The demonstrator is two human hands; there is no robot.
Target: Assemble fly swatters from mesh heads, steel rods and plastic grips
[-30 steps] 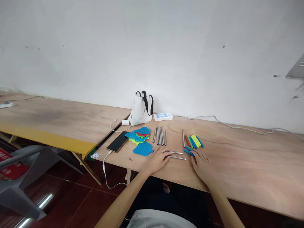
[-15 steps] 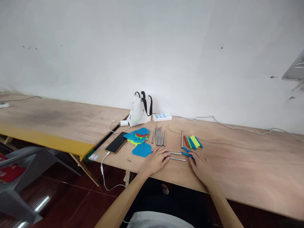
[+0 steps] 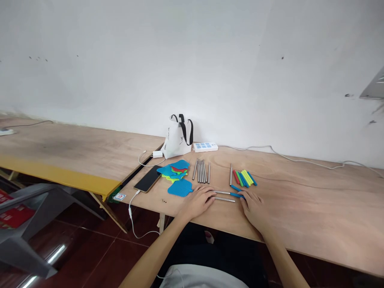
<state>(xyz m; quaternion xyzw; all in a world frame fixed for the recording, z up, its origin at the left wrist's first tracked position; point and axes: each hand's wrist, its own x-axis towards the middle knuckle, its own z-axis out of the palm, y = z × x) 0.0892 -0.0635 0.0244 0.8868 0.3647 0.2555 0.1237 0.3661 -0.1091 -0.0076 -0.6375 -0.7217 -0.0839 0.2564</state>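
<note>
My left hand [image 3: 200,201] rests on the table with its fingers curled over a thin metal tube [image 3: 222,193]. A second metal tube [image 3: 225,199] lies just nearer, its left end under the same hand. A blue mesh swatter head [image 3: 180,187] lies to the left, its short stem reaching toward my fingers; the join is hidden. My right hand [image 3: 253,205] pinches a blue tubular handle [image 3: 236,195], whose left end meets the first tube's right end. Another blue handle [image 3: 235,187] lies at a slant just beyond it.
Several metal tubes [image 3: 201,171] lie behind my left hand, and a lone tube [image 3: 231,174] stands apart beside coloured handles [image 3: 246,178]. Stacked swatter heads [image 3: 174,170], a phone [image 3: 148,179], a white bag [image 3: 177,140] and a power strip [image 3: 205,147] occupy the left and back.
The blue handle in my right hand has come in line with the metal tube, and their ends now meet. My left hand has stayed almost still.
</note>
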